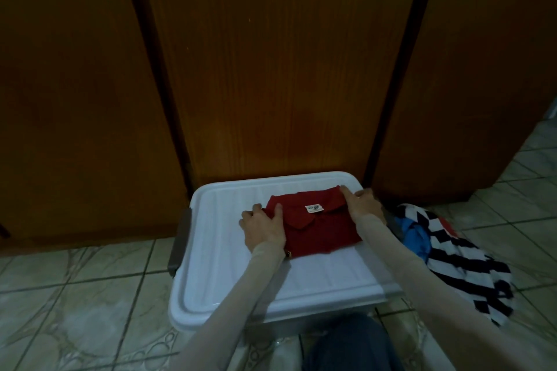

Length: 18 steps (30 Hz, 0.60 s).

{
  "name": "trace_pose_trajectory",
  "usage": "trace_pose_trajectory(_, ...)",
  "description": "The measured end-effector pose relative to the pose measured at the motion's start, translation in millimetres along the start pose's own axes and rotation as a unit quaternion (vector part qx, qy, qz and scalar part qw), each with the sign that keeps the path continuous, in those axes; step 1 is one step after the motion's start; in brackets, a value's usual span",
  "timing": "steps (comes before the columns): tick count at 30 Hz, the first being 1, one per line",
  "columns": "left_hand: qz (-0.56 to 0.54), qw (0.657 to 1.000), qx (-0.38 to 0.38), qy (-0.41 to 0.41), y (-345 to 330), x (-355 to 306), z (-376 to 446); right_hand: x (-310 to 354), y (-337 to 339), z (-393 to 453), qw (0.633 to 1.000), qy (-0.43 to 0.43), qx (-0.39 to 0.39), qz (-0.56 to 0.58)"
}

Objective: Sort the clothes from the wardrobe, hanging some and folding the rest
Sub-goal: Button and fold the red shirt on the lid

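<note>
The folded shirt (pixel 319 229) is dark red, with a small white label at its collar. The box lid (pixel 229 277) under it is white, its side latch (pixel 180 242) grey-brown. The garment (pixel 470 262) on the floor is striped black and white, zigzag in places, beside bright blue cloth (pixel 414 238). The wardrobe doors (pixel 271 69) are reddish-brown wood; the floor tiles (pixel 75 295) are pale greenish — marbled. Both sleeves (pixel 229 295) are beige.

Bare white lid (pixel 211 265) lies open left of and nearer than both hands' grip; wardrobe doors (pixel 280 69) wall off beyond, a clothes heap (pixel 458 253) crowds the right.

left hand (pixel 262 227): fingers curled, gripping | right hand (pixel 363 202): fingers curled, pinching | both arms extended
</note>
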<state>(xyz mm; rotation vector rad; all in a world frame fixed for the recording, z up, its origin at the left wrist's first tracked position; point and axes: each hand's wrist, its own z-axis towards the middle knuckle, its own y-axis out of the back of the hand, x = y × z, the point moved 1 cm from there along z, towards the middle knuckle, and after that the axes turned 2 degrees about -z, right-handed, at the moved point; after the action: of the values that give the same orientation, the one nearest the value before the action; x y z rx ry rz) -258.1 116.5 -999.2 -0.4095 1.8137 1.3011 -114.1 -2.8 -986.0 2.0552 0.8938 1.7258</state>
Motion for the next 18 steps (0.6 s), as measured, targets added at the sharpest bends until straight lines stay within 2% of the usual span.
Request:
trace_pose_trajectory(2, 0.029, 0.999, 0.012, 0.024, -4.1, -8.2, 4.4, 0.2, 0.0, 1.8, 0.999, 0.013, 0.031, -0.016)
trace_pose_trajectory(5, 0.026, 0.999, -0.015, 0.014, -6.0, -16.4, 9.0, -5.3, -0.3, 2.1, 0.998, 0.038, 0.044, -0.018)
trace_pose_trajectory(10, -0.106, 0.993, -0.045, -0.035, -6.7, -28.0, 12.6, -14.7, 3.5, 5.5, 0.997, 0.075, 0.009, 0.034)
trace_pose_trajectory(15, -0.185, 0.981, -0.052, -0.030, -16.2, -18.2, 27.2, -8.6, 7.7, 4.4, 0.990, 0.113, -0.027, 0.077)
trace_pose_trajectory(18, -0.156, 0.984, -0.047, -0.070, -25.1, 4.7, 27.9, -17.4, -4.1, 4.9, 0.986, 0.164, -0.013, -0.027)
